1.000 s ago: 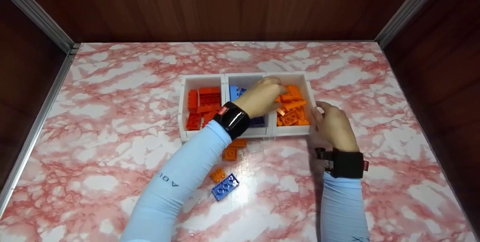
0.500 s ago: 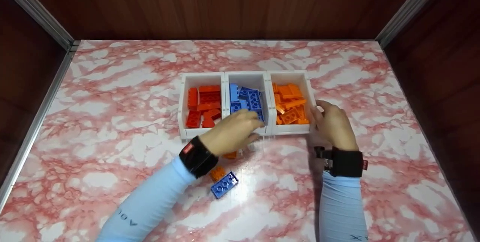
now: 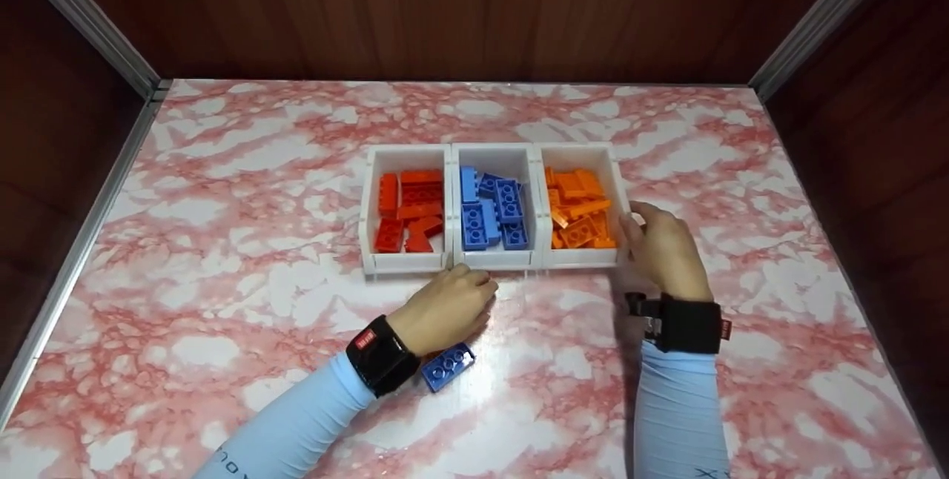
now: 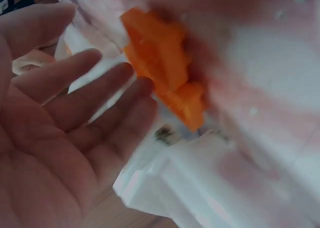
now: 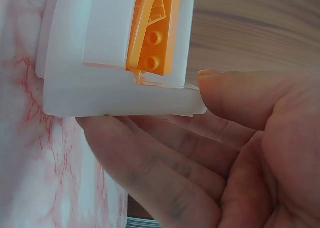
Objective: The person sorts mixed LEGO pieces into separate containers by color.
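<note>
My left hand [image 3: 445,308] is over the table just in front of the storage bins. In the left wrist view its fingers are relaxed, with orange bricks [image 4: 162,58] close beyond the fingertips; these bricks are hidden under the hand in the head view. A dark blue brick [image 3: 448,366] lies on the table, studs down, beside that hand. My right hand [image 3: 667,253] touches the outer side of the right-hand white bin [image 3: 582,259]. Its fingers lie along the wall and the thumb tip meets the rim. Orange bricks [image 3: 580,186] fill part of this bin.
Joined to its left are a middle bin [image 3: 493,261] with blue bricks [image 3: 474,223] and a left bin [image 3: 408,264] with red bricks [image 3: 421,190]. They stand on a red-and-white marbled table [image 3: 259,167] enclosed by dark wooden panels [image 3: 460,12].
My left hand has moved from above the bins back toward me and down to the orange bricks on the table, uncovering the bins. My right hand stays at the right bin's side.
</note>
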{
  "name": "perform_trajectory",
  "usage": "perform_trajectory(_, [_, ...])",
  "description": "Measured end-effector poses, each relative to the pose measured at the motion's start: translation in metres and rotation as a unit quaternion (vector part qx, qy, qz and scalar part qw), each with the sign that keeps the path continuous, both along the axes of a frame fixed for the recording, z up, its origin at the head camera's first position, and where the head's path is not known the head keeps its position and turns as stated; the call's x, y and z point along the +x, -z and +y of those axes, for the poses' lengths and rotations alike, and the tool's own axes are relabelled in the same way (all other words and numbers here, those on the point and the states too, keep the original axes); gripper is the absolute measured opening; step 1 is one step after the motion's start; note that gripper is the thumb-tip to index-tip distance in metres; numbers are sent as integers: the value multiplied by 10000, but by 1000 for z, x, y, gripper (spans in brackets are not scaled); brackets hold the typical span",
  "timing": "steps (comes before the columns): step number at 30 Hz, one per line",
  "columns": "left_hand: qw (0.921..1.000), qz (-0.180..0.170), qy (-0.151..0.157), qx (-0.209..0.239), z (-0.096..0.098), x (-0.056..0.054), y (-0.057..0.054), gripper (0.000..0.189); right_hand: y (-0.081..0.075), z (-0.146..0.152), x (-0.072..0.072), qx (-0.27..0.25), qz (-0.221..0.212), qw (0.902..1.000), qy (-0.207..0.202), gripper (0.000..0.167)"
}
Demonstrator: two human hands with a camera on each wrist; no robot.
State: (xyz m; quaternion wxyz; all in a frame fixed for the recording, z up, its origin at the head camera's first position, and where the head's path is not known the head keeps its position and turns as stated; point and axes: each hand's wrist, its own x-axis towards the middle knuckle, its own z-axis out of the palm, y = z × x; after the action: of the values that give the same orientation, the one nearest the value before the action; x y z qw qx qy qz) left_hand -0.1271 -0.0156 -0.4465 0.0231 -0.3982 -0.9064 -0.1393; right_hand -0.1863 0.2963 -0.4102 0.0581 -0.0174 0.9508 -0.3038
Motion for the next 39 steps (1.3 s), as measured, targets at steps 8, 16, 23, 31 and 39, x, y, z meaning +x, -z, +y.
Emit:
perform_trajectory(8, [9996,187,-214,61,-2,8,8,17,1,0,2,29,137,9999,-36,51])
perform_trajectory(16, [9996,156,-31,231,-12,21,5,7,0,0,1,19,37,10000,-31,53])
perform_trajectory(23, [9967,370,-709,154,-21,16,4,6,0,0,1,38,8,10000,-2,53])
perform_trajectory(31, [9962,107,-858,-84,-28,10,6,7,0,1,1,-23,-4,10000,0,53])
perform_trajectory(39, [9963,-195,-775,315,-34,12,8,11,0,0,1,-16,-77,10000,22,54])
